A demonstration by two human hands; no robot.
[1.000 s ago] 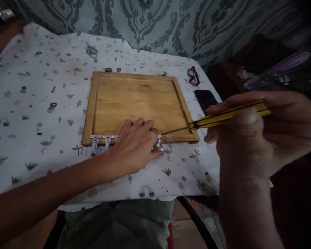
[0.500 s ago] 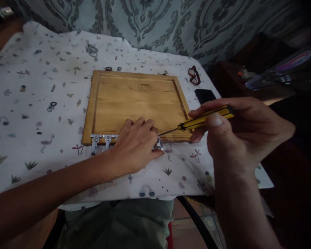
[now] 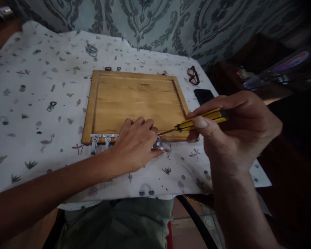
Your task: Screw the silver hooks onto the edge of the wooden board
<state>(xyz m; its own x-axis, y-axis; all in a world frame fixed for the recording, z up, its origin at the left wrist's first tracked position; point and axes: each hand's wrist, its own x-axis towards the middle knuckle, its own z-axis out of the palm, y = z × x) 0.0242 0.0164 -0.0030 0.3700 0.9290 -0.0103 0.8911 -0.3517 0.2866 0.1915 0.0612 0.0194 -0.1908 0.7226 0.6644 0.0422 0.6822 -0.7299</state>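
Observation:
A framed wooden panel (image 3: pixel 134 100) lies flat on the patterned tablecloth. Along its near edge sits a row of silvery T-shaped metal hooks (image 3: pixel 107 139), partly covered by my left hand (image 3: pixel 138 145). That hand is closed over the row, its thumb and fingers gripping the rightmost metal hook (image 3: pixel 159 143). My right hand (image 3: pixel 230 128) holds a yellow-and-black screwdriver (image 3: pixel 202 120) by the handle. Its shaft slants down to the left, with the tip at the hook beside my left fingers. Whether the tip sits in a screw is too small to tell.
Eyeglasses (image 3: pixel 193 75) and a dark phone-like object (image 3: pixel 203 95) lie right of the panel. Small dark metal pieces (image 3: pixel 108 68) show at the panel's far edge. A patterned wall (image 3: pixel 155 24) stands behind the tablecloth (image 3: pixel 41 100). A clear bottle (image 3: pixel 277 69) is at right.
My right hand and the screwdriver handle have shifted slightly left, with the tip staying at the hook. My left hand and the panel keep their places.

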